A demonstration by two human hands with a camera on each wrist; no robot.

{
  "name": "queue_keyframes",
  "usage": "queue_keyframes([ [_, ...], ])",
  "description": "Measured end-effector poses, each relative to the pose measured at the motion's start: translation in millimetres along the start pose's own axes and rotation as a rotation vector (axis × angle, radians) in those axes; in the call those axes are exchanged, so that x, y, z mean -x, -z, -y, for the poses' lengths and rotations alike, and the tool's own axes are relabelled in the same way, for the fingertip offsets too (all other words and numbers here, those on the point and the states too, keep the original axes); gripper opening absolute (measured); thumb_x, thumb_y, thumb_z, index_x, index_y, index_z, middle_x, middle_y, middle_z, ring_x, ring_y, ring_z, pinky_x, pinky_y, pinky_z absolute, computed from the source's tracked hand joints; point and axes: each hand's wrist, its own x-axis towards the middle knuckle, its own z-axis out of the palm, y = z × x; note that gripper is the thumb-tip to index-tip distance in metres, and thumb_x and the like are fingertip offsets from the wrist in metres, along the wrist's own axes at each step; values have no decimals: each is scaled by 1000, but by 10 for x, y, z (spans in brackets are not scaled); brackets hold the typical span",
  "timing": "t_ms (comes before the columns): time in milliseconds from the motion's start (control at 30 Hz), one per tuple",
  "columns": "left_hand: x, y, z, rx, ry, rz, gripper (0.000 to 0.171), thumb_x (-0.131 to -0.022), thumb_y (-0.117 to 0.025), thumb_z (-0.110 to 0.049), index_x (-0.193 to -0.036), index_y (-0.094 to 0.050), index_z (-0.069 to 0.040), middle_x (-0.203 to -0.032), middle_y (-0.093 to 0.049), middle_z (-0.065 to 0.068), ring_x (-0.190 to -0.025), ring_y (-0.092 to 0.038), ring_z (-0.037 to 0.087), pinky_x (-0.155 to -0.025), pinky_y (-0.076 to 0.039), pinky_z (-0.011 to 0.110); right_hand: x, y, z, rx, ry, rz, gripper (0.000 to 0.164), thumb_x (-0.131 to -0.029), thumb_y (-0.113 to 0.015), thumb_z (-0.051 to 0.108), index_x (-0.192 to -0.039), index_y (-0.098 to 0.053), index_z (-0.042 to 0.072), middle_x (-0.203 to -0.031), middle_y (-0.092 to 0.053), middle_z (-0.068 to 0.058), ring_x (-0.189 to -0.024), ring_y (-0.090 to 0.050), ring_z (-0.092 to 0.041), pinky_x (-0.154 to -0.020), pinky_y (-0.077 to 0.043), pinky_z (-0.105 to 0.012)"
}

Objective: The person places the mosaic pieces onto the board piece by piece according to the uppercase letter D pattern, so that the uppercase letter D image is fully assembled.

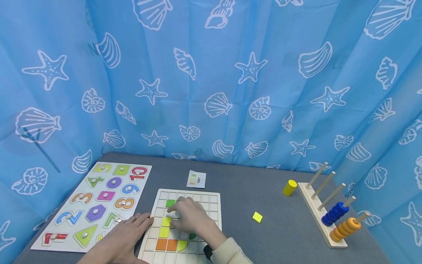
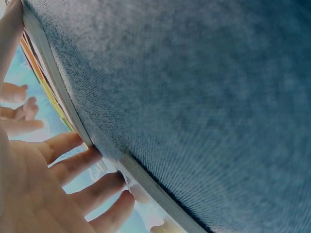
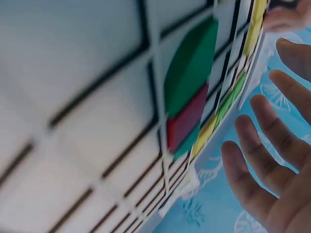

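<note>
A pale grid board (image 1: 212,200) lies on the table with coloured tiles in some cells. My left hand (image 1: 123,234) rests along its left edge; in the left wrist view the fingers (image 2: 77,165) are spread, fingertips at the board's rim. Above the board's left part is my right hand (image 1: 192,216), its fingers (image 3: 265,114) extended and spread in the right wrist view. Index finger and thumb point at cells between a green square tile (image 1: 170,203) and two yellow square tiles (image 1: 163,232). Below these sit orange tiles (image 1: 166,244) and a yellow rounded tile (image 1: 182,245). The hand hides the middle cells.
A number-and-shape puzzle board (image 1: 132,190) lies at left. Behind the grid is a small pattern card (image 1: 196,179). To the right are a loose yellow square (image 1: 257,217), a yellow cylinder (image 1: 289,187) and a peg stand (image 1: 316,211) with blue and orange rings. A blue curtain (image 1: 211,80) hangs behind.
</note>
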Motion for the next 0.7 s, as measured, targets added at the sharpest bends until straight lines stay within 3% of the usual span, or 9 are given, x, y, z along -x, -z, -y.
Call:
queue_keyframes([
  [433,-21,-16,17,31,2,-8,123,-61,-73,-88,-146,-49,-3,-150,-51,19,-134,-51,52,-97,-47,72,333,261,-518,-52,-49,-65,26,-86,-80,17,-111,-80,14,-100,-71,-5,-80,-54,-12,-59,-43,-23],
  [700,-20,-14,26,21,-7,-4,121,-63,-73,-86,-147,-48,-2,-151,-50,19,-134,-51,54,-96,-47,73,611,397,-869,-56,-139,-96,27,-83,-83,14,-109,-80,10,-93,-67,-7,-80,-54,-16,-59,-44,-31],
])
